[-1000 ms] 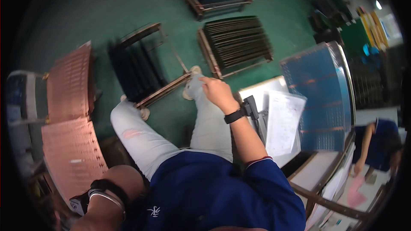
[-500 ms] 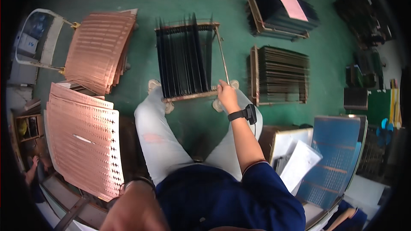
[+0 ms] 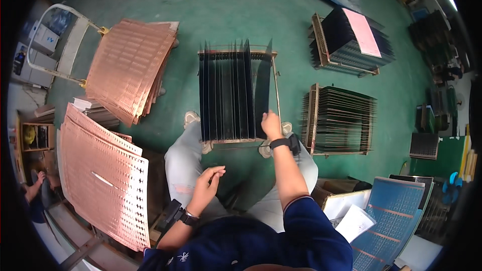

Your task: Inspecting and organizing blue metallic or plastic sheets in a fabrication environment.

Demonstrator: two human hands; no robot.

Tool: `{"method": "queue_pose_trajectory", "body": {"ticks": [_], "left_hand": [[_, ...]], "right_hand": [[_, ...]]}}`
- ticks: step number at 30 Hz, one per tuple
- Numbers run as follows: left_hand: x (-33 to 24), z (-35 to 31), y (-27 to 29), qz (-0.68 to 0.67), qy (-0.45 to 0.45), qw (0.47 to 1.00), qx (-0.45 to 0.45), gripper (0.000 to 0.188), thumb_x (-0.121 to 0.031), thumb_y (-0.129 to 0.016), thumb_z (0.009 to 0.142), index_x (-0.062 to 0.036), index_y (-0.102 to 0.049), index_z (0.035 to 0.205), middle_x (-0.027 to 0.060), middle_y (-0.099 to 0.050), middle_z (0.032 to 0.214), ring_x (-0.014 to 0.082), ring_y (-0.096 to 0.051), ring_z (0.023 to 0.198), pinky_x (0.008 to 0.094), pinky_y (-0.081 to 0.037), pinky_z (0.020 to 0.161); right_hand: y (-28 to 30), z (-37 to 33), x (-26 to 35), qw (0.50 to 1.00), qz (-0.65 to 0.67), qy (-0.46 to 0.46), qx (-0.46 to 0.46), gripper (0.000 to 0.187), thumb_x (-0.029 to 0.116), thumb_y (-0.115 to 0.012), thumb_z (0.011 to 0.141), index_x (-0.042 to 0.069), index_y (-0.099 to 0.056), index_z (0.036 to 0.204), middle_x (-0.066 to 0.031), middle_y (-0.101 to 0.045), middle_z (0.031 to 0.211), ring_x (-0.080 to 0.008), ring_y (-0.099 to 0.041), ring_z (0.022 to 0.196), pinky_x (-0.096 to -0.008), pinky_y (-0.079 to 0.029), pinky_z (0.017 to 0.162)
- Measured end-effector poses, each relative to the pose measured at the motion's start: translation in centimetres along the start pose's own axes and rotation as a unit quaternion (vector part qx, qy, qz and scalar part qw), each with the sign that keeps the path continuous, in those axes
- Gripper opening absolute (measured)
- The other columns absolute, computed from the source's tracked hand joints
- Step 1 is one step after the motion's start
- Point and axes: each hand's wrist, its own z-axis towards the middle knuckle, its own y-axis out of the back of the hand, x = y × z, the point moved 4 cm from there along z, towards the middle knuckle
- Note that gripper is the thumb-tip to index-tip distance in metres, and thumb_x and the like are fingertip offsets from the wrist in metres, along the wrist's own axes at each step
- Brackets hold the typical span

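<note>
A metal rack stands on the floor between my feet, holding several thin dark panels upright in a row. Toward its right side, a gap sets one dark panel apart from the others, and it leans slightly. My right hand is closed on the near end of that panel, beside the rack's right rail. Above my left thigh hovers my left hand, fingers stretched forward and slightly bent, with nothing visible in it. Both wrists wear dark bands with small devices.
Copper-coloured perforated sheets are stacked close on my left, with another copper stack on a trolley beyond. Two more filled racks, one loaded rack and one topped with pink paper, stand right. Blue panels lean at lower right.
My left hand has come from beside the copper sheets to above my left thigh. A separate dark panel now shows at the rack's right side in my right hand. The view has shifted.
</note>
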Motion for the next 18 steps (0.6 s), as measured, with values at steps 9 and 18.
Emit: {"method": "queue_pose_trajectory", "body": {"ticks": [9, 18], "left_hand": [[0.7, 3.6, -0.9, -0.091, -0.04, 0.994, 0.036, 0.024, -0.001, -0.045, 0.092, -0.001, -0.058, 0.112, 0.0082, -0.063, 0.099, 0.0134, -0.059, 0.091, 0.0262, -0.047, 0.084], [-7.6, 3.5, -2.8, -0.357, 0.016, 0.916, 0.18, 0.048, -0.025, -0.051, 0.095, -0.0067, -0.035, 0.136, 0.0094, -0.054, 0.121, 0.0179, -0.056, 0.104, 0.0322, -0.046, 0.091]], "right_hand": [[30.5, -15.5, 2.0, 0.958, 0.281, 0.055, -0.024, 0.03, 0.023, -0.054, 0.093, -0.003, -0.058, 0.108, -0.0014, -0.062, 0.087, -0.0077, -0.053, 0.073, -0.0268, -0.045, 0.065], [32.2, -29.7, -9.2, 0.848, 0.52, 0.044, -0.096, 0.035, 0.027, -0.061, 0.087, -0.001, -0.059, 0.107, -0.006, -0.064, 0.097, -0.0129, -0.059, 0.084, -0.0267, -0.047, 0.075]]}}
